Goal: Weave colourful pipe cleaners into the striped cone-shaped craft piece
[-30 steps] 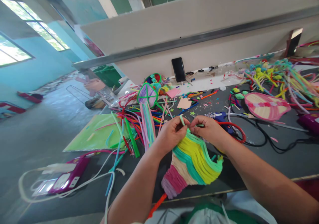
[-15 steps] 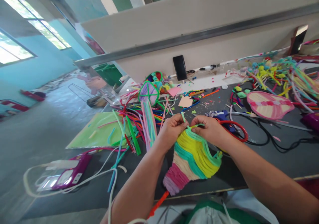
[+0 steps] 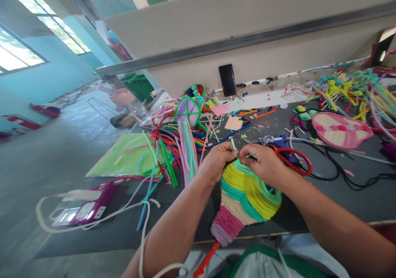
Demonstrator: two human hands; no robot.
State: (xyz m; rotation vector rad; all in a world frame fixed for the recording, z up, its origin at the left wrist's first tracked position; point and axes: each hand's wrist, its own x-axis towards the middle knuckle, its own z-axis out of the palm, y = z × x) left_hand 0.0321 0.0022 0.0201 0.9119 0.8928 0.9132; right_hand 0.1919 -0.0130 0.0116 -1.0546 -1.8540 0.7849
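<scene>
A fan-shaped weave of pipe cleaners [image 3: 244, 197] lies in front of me on the dark table, striped purple, pink, cream, teal, yellow and light green, with an orange stick handle [image 3: 206, 259] pointing toward me. My left hand [image 3: 218, 160] and my right hand [image 3: 262, 162] meet at its far edge. Both pinch a light green pipe cleaner [image 3: 234, 144], whose free end sticks up between my thumbs.
Loose coloured pipe cleaners [image 3: 173, 150] pile up at left beside a green sheet [image 3: 123, 158]. A pink glue gun [image 3: 89, 208] with a white cord lies near left. Red-handled scissors [image 3: 293, 160], a pink woven fan [image 3: 340, 130], a black phone [image 3: 227, 80] and black cables lie beyond.
My hands have drawn closer together on the green pipe cleaner at the weave's edge. The view has shifted slightly, moving everything a little right and down.
</scene>
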